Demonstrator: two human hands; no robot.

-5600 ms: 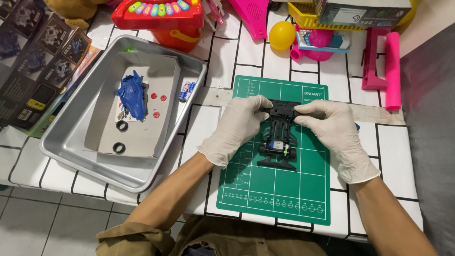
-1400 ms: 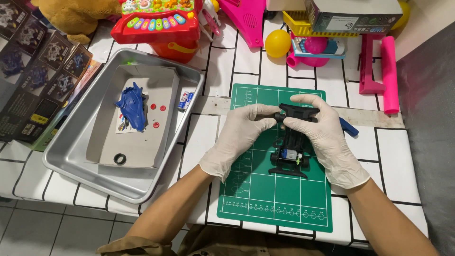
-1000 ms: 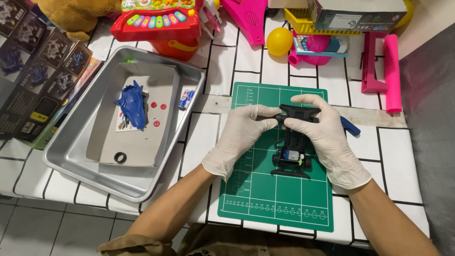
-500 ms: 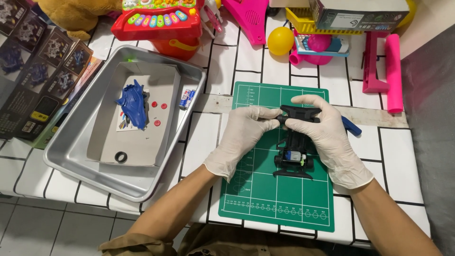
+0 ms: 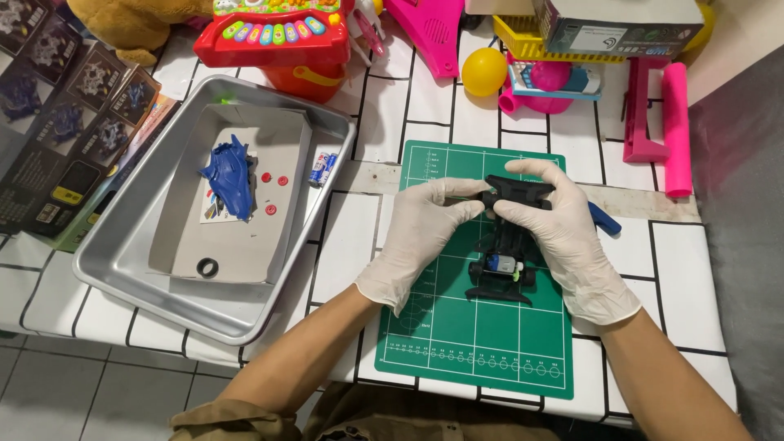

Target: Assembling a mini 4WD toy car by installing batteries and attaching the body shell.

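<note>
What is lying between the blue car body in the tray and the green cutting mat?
In the head view, three small red round parts and a small battery lie between the blue car body and the green cutting mat, then the tray's rim.

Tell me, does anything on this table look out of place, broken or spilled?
Nothing looks spilled or broken. The left hand and the right hand hold a black toy car frame over the green mat. Its blue body shell lies apart in the metal tray, with a loose black tyre.
</note>
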